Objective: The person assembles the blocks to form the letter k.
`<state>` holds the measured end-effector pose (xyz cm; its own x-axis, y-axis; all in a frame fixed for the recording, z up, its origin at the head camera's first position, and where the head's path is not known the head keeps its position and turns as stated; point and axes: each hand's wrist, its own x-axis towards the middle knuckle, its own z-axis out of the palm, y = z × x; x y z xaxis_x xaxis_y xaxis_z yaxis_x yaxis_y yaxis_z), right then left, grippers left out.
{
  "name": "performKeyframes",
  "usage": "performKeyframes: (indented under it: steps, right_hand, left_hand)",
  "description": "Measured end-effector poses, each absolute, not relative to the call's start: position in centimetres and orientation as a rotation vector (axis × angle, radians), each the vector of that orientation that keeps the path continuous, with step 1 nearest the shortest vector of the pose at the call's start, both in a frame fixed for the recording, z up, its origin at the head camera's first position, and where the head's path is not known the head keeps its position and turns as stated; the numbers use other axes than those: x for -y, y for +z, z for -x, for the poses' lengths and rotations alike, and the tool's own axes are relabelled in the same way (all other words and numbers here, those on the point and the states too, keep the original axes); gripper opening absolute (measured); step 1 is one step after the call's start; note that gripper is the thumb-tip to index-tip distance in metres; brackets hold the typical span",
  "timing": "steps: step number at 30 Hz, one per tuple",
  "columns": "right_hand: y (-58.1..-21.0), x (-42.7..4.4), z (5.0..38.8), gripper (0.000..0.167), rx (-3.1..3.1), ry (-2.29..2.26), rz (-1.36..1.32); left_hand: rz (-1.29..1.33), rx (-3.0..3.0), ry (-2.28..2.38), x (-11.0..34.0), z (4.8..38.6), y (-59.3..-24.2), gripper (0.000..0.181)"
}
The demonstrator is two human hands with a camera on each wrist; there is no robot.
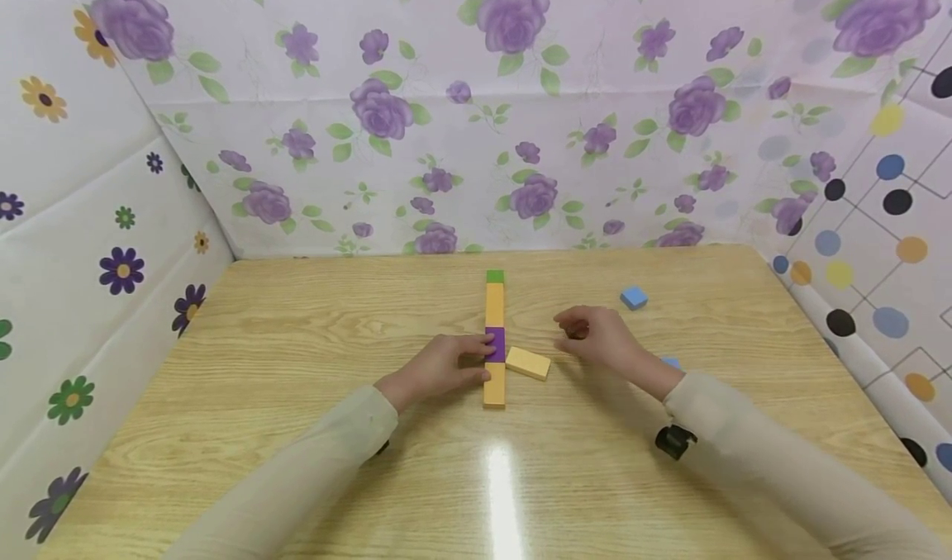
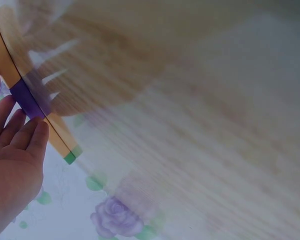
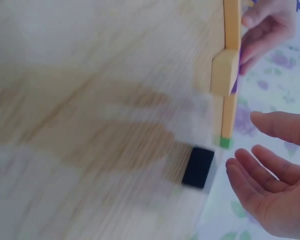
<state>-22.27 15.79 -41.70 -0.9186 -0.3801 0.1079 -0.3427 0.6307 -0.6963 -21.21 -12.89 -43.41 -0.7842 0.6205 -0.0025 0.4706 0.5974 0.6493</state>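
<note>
Your left sleeve (image 1: 297, 486) and right sleeve (image 1: 788, 473) are long, plain and pale cream, lightly creased, reaching your wrists. You wear a small black camera (image 1: 675, 442) under the right one; beneath the left, just a dark sliver (image 1: 383, 447) shows. Your fingers (image 3: 247, 192) are bare.

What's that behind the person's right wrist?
In the head view, a sliver of a blue piece shows just past the right wrist. The rest is covered, so its full outline, or anything else hidden there, can't be made out.
</note>
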Motion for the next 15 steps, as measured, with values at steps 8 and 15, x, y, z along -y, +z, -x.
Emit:
performKeyframes:
  steps: [8,15]
  right_hand:
    - [-42.2,-17.8,23.0,0.043,-2.847,-1.213,0.491]
    - [-42.7,-18.2,23.1,0.047,-2.853,-1.18,0.44]
  left_hand:
    - [-0.906,-2.598,0.952,12.9,21.2,-43.4,0.046]
    - [-0.908,-2.6,0.948,12.9,21.3,-43.4,0.045]
